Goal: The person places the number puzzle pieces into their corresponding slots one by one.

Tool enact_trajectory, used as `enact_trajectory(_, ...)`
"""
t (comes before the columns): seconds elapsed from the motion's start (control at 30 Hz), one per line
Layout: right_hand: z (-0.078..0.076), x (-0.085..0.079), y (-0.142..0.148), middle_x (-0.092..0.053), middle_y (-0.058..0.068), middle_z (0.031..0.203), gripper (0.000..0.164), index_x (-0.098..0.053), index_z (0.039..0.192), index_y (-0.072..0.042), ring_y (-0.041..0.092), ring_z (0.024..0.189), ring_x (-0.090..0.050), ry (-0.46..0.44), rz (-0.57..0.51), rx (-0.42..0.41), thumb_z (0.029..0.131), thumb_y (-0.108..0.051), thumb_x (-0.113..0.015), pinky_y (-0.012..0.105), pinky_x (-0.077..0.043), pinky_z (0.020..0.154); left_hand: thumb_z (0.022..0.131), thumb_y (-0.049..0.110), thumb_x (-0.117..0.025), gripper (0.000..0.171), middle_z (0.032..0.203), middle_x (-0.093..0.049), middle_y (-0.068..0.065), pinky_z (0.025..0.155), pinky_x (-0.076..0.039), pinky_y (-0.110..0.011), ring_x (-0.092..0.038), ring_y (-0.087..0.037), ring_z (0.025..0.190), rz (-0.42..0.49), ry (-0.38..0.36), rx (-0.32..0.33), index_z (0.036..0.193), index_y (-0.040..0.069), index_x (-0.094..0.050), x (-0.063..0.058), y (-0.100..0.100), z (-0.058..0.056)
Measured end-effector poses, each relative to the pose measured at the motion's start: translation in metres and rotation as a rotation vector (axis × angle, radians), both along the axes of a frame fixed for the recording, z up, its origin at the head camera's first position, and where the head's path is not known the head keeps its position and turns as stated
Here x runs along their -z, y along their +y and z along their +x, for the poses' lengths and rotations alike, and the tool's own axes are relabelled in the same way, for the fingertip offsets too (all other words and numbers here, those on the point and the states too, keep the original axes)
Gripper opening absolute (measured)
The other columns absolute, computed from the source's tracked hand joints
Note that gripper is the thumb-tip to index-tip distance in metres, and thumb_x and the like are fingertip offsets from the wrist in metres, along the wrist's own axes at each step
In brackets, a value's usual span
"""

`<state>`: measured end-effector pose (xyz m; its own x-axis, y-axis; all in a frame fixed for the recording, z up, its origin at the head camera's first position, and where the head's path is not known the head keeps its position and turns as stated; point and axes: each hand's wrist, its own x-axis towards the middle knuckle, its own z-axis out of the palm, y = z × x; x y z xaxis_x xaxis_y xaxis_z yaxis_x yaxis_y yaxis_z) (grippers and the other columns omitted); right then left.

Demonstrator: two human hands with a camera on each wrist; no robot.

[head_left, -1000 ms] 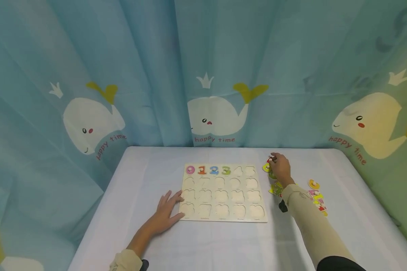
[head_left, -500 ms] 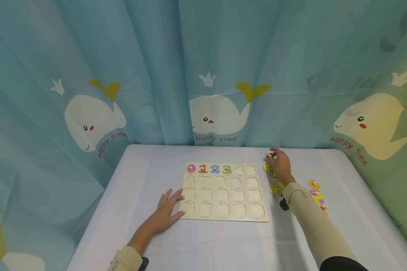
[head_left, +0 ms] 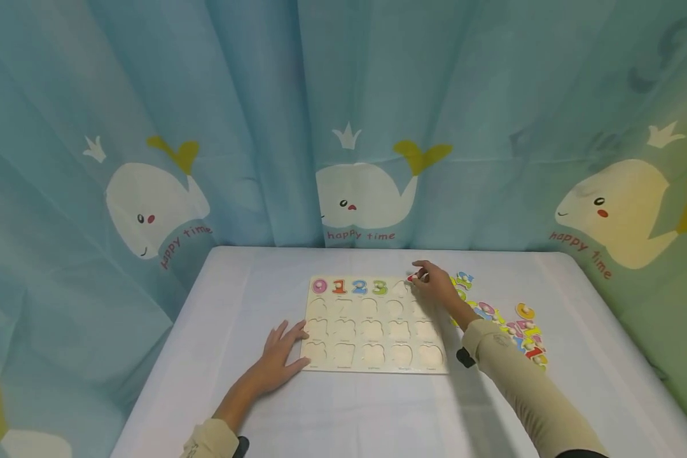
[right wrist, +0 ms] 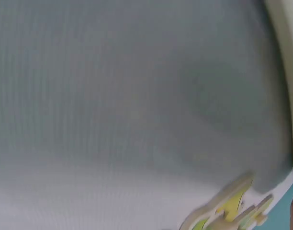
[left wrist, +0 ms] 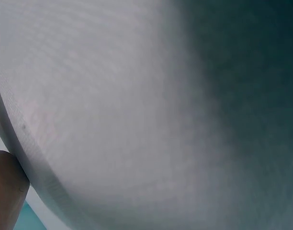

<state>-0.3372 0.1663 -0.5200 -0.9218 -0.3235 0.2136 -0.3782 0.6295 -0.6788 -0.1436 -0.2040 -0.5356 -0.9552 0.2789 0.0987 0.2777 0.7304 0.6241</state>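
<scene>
A pale wooden puzzle board [head_left: 386, 321] lies on the table, with number pieces 0 [head_left: 319, 285], 1 [head_left: 340, 287], 2 [head_left: 359, 287] and 3 [head_left: 380, 287] set in its top row. My right hand [head_left: 435, 284] pinches a small red puzzle piece [head_left: 412, 278] over the right part of that row; the fingers partly hide it. At the board's left edge my left hand [head_left: 277, 359] rests with its fingers spread and straight, fingertips touching the rim. In the left wrist view just a bit of the left hand [left wrist: 8, 189] shows.
Loose colourful knobbed pieces [head_left: 485, 309] lie right of the board, partly under the right forearm, with more farther right around a yellow-orange piece [head_left: 525, 310]. The white table [head_left: 366, 413] ends at a blue whale-print curtain [head_left: 263, 159].
My right hand has moved left from the loose pieces to the board's upper right, carrying the red piece. A blue piece it covered now shows. The left hand stays put.
</scene>
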Motion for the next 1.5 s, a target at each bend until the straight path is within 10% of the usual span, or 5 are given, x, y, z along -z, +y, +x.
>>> enact_trajectory(1.5, 0.023, 0.007, -0.034, -0.062, 0.006, 0.09, 0.026, -0.057, 0.116, 0.003, 0.018, 0.078, -0.057, 0.007, 0.023, -0.021, 0.091, -0.006, -0.061, 0.035, -0.049, 0.071, 0.087, 0.026, -0.066, 0.04, 0.15, -0.032, -0.009, 0.11, 0.0, -0.054, -0.01, -0.039, 0.139, 0.01, -0.008, -0.019, 0.122, 0.012, -0.051, 0.002, 0.0, 0.0)
